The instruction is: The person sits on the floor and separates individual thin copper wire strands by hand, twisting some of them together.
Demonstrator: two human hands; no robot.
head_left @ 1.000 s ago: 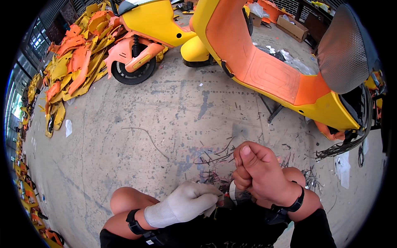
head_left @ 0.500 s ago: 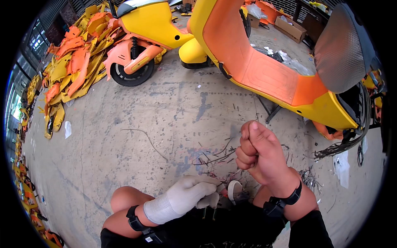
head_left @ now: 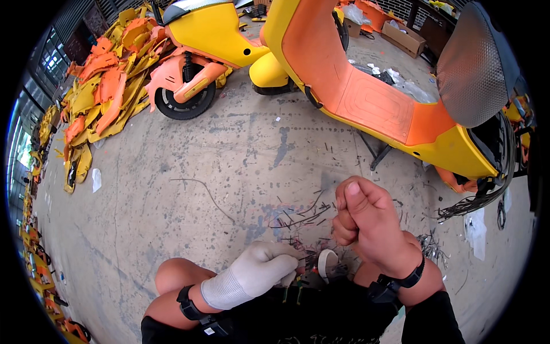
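My left hand (head_left: 252,274), in a pale knitted glove, is low in front of my lap. Its thumb and fingers are pressed together, and whatever is between them is hidden. Just below the glove, thin greenish-yellow strands (head_left: 299,291) show against my dark clothing. Bare and raised to the right, my right hand (head_left: 369,212) is closed, its thumb pressed over the curled forefinger. I cannot make out what it grips. Dark wire scraps (head_left: 303,218) lie scattered on the floor beyond and between the hands.
A yellow and orange scooter body (head_left: 375,112) stands ahead to the right, with a bundle of dark cables (head_left: 481,206) hanging from it. Yellow and orange panels (head_left: 106,86) are heaped at far left. A longer thin wire (head_left: 209,195) lies on the concrete.
My right hand has come down slightly toward me, still closed. The fingers of my gloved left hand have drawn in closer to the thumb.
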